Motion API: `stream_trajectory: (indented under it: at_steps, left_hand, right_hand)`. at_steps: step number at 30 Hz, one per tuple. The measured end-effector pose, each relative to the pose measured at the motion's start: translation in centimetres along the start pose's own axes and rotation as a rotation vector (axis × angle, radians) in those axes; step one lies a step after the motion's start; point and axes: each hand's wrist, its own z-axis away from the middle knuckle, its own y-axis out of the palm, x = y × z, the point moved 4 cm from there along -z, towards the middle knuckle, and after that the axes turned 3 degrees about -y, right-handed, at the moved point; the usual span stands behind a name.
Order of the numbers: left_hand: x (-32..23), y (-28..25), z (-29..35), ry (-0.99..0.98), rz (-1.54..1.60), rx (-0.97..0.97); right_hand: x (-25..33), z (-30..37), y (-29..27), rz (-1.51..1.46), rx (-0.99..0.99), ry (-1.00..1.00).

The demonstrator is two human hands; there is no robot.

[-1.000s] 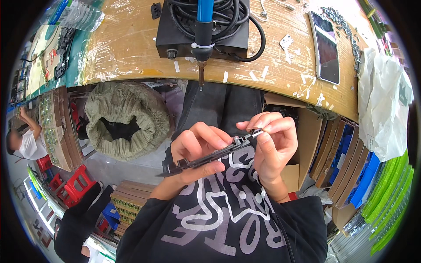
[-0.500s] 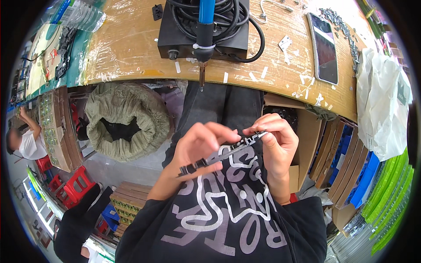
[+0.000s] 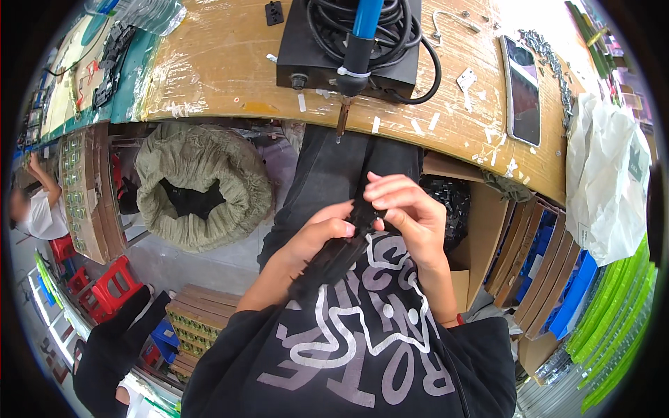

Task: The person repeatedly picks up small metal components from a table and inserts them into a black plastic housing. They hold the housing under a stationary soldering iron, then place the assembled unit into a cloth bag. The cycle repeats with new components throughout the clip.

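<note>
Above my lap I hold a long black plastic part (image 3: pixel 327 265) with small raised pieces along it, blurred by motion. It lies slantwise, its lower end toward my left forearm. My left hand (image 3: pixel 317 233) grips its middle, thumb on top. The fingers of my right hand (image 3: pixel 411 212) are closed on its upper end, near my left fingertips. Whether a smaller piece sits between my right fingers cannot be seen. Beyond my hands, a soldering iron (image 3: pixel 358 49) with a blue handle points over the table edge, its brown tip toward me.
A black box (image 3: pixel 306 70) with coiled cable stands on the wooden table (image 3: pixel 209 76). To its right lie a phone (image 3: pixel 521 90), screws (image 3: pixel 550 59) and white scraps. A green cloth-lined bin (image 3: pixel 202 223) is at left below. Cardboard boxes and a white bag (image 3: pixel 605 174) flank the right.
The black part has turned from nearly level to steeper, its broad face now toward me. My left fingers have closed around it, and my right hand has moved slightly left.
</note>
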Motion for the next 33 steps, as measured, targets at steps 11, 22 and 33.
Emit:
stream_trajectory:
  at_steps: [11, 22, 33]
  left_hand:
    - [-3.2, -2.9, -0.6, 0.525, -0.528, -0.502]
    - [-4.0, -2.7, -0.7, 0.551, -0.596, -0.505]
    - [-4.3, -2.5, -0.6, 0.556, -0.648, -0.512]
  right_hand:
    - [-1.5, 1.2, 2.8, -0.277, 0.082, 0.755]
    - [-1.2, 0.8, 3.0, -0.271, 0.005, 0.686]
    - [-1.6, 0.7, 3.0, -0.281, 0.005, 0.684]
